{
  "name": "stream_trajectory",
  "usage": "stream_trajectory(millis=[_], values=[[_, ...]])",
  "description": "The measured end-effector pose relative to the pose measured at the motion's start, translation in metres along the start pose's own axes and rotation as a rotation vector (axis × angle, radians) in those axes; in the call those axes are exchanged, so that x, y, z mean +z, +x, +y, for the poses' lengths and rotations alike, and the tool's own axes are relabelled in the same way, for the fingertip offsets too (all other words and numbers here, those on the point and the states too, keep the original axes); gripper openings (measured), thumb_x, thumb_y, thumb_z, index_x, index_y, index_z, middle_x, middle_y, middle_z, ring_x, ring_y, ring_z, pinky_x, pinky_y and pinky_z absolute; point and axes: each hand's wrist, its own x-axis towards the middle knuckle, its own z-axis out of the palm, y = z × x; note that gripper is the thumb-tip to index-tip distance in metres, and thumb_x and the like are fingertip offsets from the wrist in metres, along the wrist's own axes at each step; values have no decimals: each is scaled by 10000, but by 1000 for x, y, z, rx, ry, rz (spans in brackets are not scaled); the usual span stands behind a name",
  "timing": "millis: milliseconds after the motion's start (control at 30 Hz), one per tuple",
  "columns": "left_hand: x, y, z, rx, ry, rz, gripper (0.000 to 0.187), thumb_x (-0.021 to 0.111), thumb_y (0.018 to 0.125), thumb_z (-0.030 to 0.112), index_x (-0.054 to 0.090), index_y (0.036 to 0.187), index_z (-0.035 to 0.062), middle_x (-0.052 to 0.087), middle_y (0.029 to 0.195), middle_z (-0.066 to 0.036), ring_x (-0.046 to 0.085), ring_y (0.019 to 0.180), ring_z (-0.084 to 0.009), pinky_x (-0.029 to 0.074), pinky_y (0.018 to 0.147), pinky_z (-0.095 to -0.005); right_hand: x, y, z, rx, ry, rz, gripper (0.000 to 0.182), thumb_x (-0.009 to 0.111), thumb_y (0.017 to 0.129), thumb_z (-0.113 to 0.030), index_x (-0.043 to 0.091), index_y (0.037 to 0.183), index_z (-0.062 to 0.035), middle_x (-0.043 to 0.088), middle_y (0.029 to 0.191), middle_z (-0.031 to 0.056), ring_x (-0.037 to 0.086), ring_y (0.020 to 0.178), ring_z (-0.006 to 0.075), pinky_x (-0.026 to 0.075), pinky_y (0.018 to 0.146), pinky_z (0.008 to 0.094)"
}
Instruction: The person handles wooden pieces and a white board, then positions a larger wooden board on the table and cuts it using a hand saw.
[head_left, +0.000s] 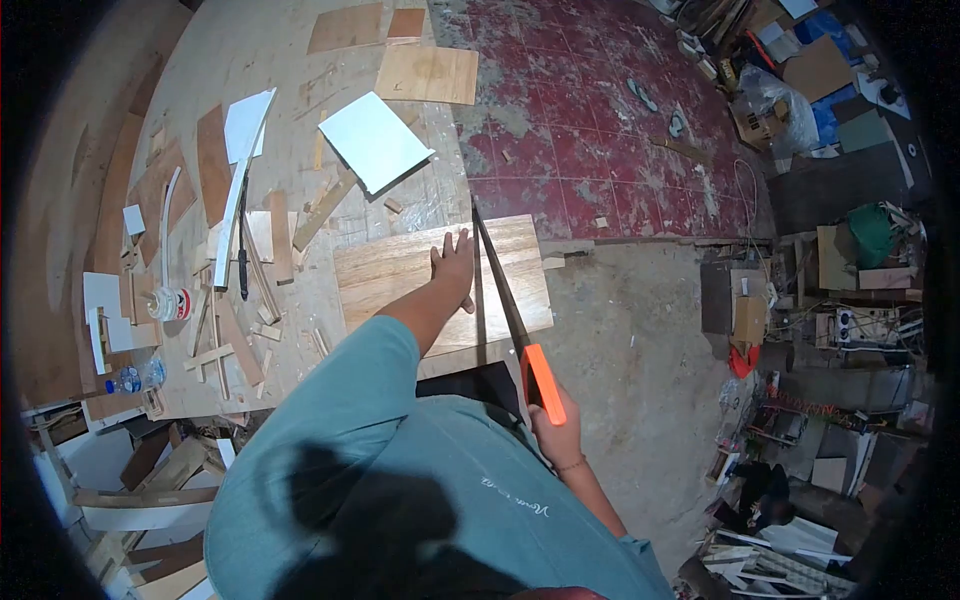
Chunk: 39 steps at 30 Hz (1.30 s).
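Observation:
A light wooden board [400, 268] lies at the table's right edge, its right part sticking out past the edge. My left hand [456, 268] presses flat on the board with the fingers stretched out, just left of the saw blade. My right hand [556, 425] is wrapped round the orange handle of a handsaw [543, 383]. The dark blade runs up and away across the board, its tip near the far edge. Whether the teeth have cut into the wood cannot be made out.
On the table [290, 350] lie a white panel [375, 142], plywood pieces [428, 75], wood strips [322, 212], a labelled jar [168, 304] and a plastic bottle [125, 382]. Flip-flops [676, 124] rest on the red tiled floor. Cluttered shelves [865, 330] line the right side.

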Motion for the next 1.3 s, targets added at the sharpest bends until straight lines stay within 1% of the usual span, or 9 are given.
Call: stream_trajectory(millis=[267, 467, 533, 600, 633, 667, 767, 1167, 1300], values=[[3, 8, -1, -27, -9, -12, 1508, 955, 394, 401, 18, 1488, -43, -59, 1563, -232, -25, 1443, -426, 194, 1110, -611, -8, 10, -36, 108, -91, 8, 572, 531, 751, 30, 495, 1321, 18, 628, 1157, 197, 609, 1077, 245, 456, 926, 327], [-5, 0, -3, -2, -9, 11, 1475, 947, 396, 418, 66, 1478, -61, -36, 1554, -258, 16, 1441, -432, 218, 1102, -615, 34, 157, 32, -27, -21, -36, 527, 505, 773, -21, 515, 1298, 22, 636, 1108, 197, 615, 1003, 280, 462, 891, 321], [0, -6, -9, -34, 57, 14, 1462, 900, 434, 532, 58, 1502, -3, -31, 1576, -197, 14, 1456, -380, 166, 1115, -620, 47, 188, 33, -82, -32, -37, 540, 503, 769, -21, 508, 1307, 18, 636, 1108, 199, 616, 1002, 288, 464, 889, 327], [11, -24, -36, 152, -83, 263, 1379, 779, 493, 704, 110, 1516, 67, 34, 1587, -151, 42, 1467, -315, 82, 1135, -612, 55, 195, 33, -140, -41, -36, 552, 500, 764, -21, 501, 1315, 15, 636, 1108, 202, 618, 1001, 295, 466, 887, 332], [27, -23, -45, 167, -54, 357, 1151, 609, 653, 768, 192, 1514, 128, 111, 1587, -112, 75, 1468, -278, 23, 1153, -578, 59, 195, 31, -204, -49, -21, 564, 497, 759, -22, 495, 1322, 12, 628, 1135, 208, 614, 1026, 310, 465, 899, 337], [37, -23, -50, 166, -44, 364, 1151, 609, 653, 768, 192, 1514, 128, 111, 1587, -112, 75, 1468, -278, 23, 1153, -578, 63, 195, 31, -265, -54, -3, 576, 494, 754, -23, 489, 1329, 9, 621, 1161, 214, 611, 1051, 325, 464, 912, 343], [40, -26, -56, 166, -149, 482, 816, 438, 875, 634, 255, 1501, 143, 155, 1579, -105, 95, 1461, -297, 42, 1171, -531, 77, 196, 64, -413, -35, 53, 636, 487, 743, -30, 438, 1376, -7, 578, 1251, 222, 576, 1142, 339, 448, 962, 357], [53, -18, -36, 99, -182, 562, 714, 503, 897, 458, 301, 1472, 86, 189, 1564, -139, 118, 1452, -333, 37, 1156, -561, 73, 189, 71, -441, -69, 57, 666, 520, 740, 5, 414, 1397, -15, 567, 1284, 193, 560, 1188, 296, 434, 995, 343], [53, -15, -6, 51, -272, 568, 636, 513, 895, 308, 334, 1449, 52, 204, 1554, -158, 143, 1446, -343, 51, 1158, -553, 74, 190, 68, -260, 23, 2, 661, 525, 741, 5, 419, 1394, -10, 567, 1288, 197, 553, 1202, 292, 423, 1010, 342]])
